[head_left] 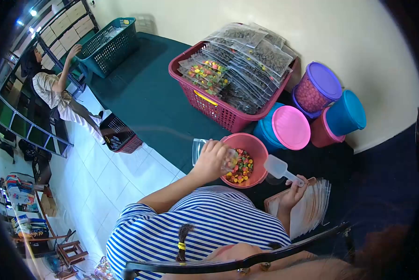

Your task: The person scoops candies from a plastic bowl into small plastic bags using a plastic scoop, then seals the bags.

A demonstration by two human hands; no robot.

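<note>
My left hand [211,161] is closed around a clear plastic bag [199,150], which sticks out on both sides of the fingers over the left rim of a pink bucket [258,148]. Small red, yellow and green candy-like pieces [242,169] lie in the bucket, and a few seem to show through the bag. On the bucket's right, my right hand [292,193] grips the handle of a translucent white scoop [275,166]. The scoop's blade is near the bucket's right rim and looks empty. Just beyond that hand lies a fanned stack of clear bags [312,210].
A maroon basket [228,119] heaped with filled bags [249,58] stands behind the bucket. Lidded tubs [291,127] stand to its right. At the far left end of the green table [139,84] is a green basket [109,49], with another person [51,86] beside it.
</note>
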